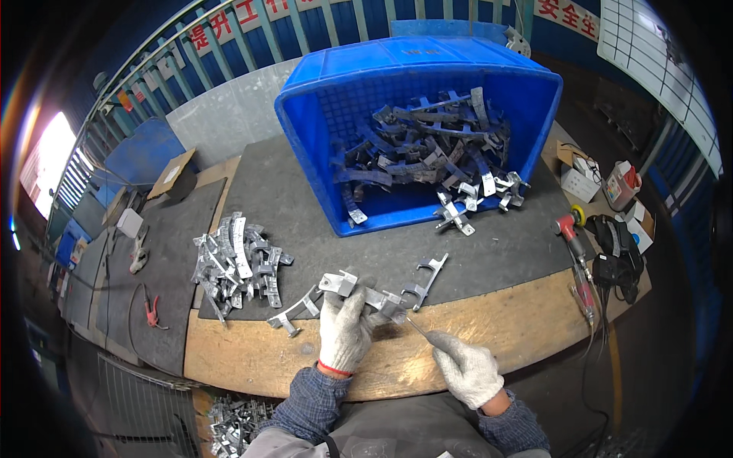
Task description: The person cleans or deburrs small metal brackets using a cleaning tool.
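My left hand, in a white knit glove, is closed around a silver metal bracket above the front of the bench. My right hand, gloved too, grips a thin rod-like metal hand tool. The tool's tip points at the bracket's lower right end; whether it touches cannot be made out. One loose bracket lies just right of the held one. Another curved bracket rests to the left of my left hand. Its fingers hide part of the held bracket.
A large blue bin lies on its side at the back, brackets spilling from it. A pile of brackets sits on the dark mat at left. On the right are a red air sander and small boxes; a red-handled tool lies far left.
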